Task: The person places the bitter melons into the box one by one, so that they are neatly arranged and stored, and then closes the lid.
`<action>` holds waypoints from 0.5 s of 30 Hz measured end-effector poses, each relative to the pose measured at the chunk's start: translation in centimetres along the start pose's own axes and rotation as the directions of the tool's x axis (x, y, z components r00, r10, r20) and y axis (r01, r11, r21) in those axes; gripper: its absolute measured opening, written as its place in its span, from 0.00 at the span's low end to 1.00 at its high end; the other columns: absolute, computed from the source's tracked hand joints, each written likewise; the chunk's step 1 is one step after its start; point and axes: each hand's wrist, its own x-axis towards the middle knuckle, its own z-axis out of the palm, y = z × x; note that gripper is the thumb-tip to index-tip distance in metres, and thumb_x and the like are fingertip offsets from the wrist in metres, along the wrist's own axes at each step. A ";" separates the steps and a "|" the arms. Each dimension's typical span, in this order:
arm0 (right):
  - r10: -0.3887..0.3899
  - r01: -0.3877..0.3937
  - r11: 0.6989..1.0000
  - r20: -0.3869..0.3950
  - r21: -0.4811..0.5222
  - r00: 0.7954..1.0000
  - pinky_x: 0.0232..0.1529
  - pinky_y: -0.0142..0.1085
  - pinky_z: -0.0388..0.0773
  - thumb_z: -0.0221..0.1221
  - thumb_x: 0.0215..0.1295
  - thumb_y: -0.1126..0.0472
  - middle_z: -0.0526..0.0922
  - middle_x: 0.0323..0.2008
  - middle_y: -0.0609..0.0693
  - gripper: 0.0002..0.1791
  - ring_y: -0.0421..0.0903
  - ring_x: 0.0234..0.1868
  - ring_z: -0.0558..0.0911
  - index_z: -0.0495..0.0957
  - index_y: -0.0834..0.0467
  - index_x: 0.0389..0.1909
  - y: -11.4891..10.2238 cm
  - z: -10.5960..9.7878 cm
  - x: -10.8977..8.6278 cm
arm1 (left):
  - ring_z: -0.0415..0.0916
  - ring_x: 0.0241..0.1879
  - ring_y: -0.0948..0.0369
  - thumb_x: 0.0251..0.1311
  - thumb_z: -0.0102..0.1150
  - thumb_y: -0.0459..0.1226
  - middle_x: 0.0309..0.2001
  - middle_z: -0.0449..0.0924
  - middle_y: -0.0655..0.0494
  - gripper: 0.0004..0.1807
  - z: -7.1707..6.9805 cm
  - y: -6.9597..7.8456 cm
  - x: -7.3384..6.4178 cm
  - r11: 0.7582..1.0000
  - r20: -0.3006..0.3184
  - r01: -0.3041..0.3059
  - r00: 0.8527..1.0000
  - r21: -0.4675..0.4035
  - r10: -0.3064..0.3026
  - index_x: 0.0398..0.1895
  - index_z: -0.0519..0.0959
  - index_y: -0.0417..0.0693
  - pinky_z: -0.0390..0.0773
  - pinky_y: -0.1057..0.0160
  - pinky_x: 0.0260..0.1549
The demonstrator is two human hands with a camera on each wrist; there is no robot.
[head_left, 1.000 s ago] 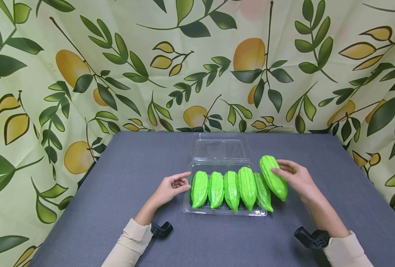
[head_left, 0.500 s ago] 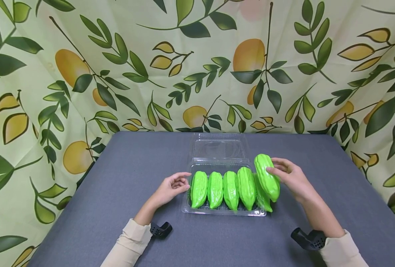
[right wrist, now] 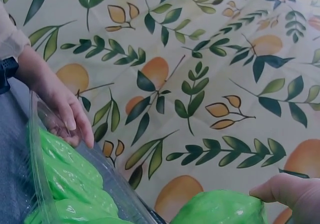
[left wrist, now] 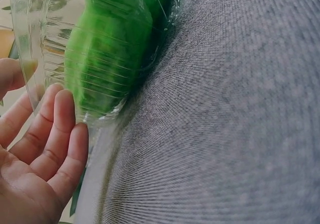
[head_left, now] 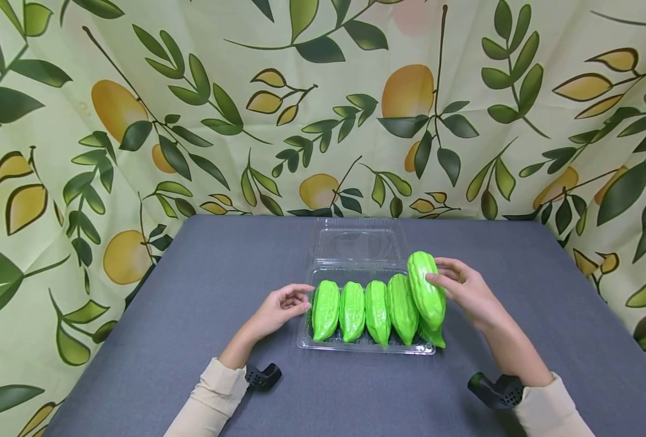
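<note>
My right hand (head_left: 467,291) grips a bright green, ribbed bitter melon (head_left: 426,290) between thumb and fingers. It tilts over the right end of a clear plastic clamshell container (head_left: 363,347). Beneath it, another bitter melon (head_left: 433,332) is mostly covered, its tip sticking out past the container's right rim. Several more lie side by side in the base, including the leftmost bitter melon (head_left: 326,309). My left hand (head_left: 279,309) holds the container's left rim with thumb and fingers; in the left wrist view its fingertips (left wrist: 65,101) lie against the clear wall.
Hinged back behind the base, the clear lid (head_left: 358,243) lies flat on the grey cloth-covered table (head_left: 235,255). A fabric backdrop (head_left: 323,121) printed with leaves and fruit stands around the table's back and sides. Each wrist wears a black camera mount (head_left: 265,376).
My right hand has moved left with its bitter melon, from beside the container to over its right end. The fourth melon in the row now leans slightly. My left hand stays at the left rim.
</note>
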 end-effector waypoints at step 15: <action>-0.001 0.001 1.000 0.005 0.003 1.000 0.66 0.56 0.66 0.53 0.70 0.51 0.63 0.66 0.67 0.37 0.56 0.63 0.69 0.52 0.63 0.72 -0.4 0.9 0.4 | 0.75 0.36 0.75 0.63 0.56 0.30 0.42 0.76 0.33 0.20 0.0 -0.3 0.1 1.000 0.008 -0.001 1.000 -0.010 0.001 0.58 0.72 0.32 0.77 0.75 0.37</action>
